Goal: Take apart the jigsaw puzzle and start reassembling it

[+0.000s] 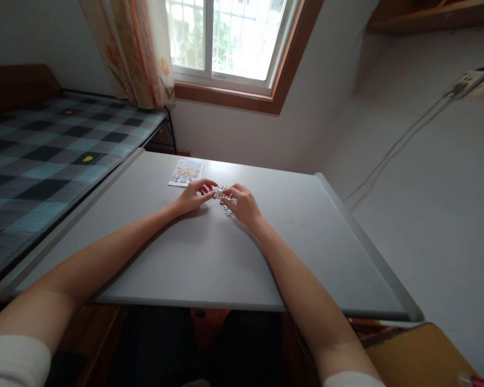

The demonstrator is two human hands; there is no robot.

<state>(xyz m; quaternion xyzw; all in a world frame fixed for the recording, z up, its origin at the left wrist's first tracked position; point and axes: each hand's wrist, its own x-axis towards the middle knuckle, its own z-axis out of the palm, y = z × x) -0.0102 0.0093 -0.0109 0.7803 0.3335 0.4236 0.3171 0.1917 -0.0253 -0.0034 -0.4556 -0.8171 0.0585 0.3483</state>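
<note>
Both my hands meet near the middle of the table, above a small heap of jigsaw puzzle pieces (pixel 228 212). My left hand (pixel 194 194) pinches a puzzle piece (pixel 218 192) between thumb and fingertips. From the other side, my right hand (pixel 242 201) has its thumb and fingers closed at the same small cluster; its fingers partly cover the heap. Exactly how the pieces in the fingers fit together is too small to make out. Behind my left hand a colourful picture card (pixel 186 172) lies flat on the table.
The white table (pixel 177 258) has raised grey edges at left and right. A checked bed (pixel 72 140) stands along its left side, below a curtain (pixel 133 54) and a window. Cables (pixel 395 142) hang on the right wall, and a wooden chair (pixel 419 355) sits at lower right.
</note>
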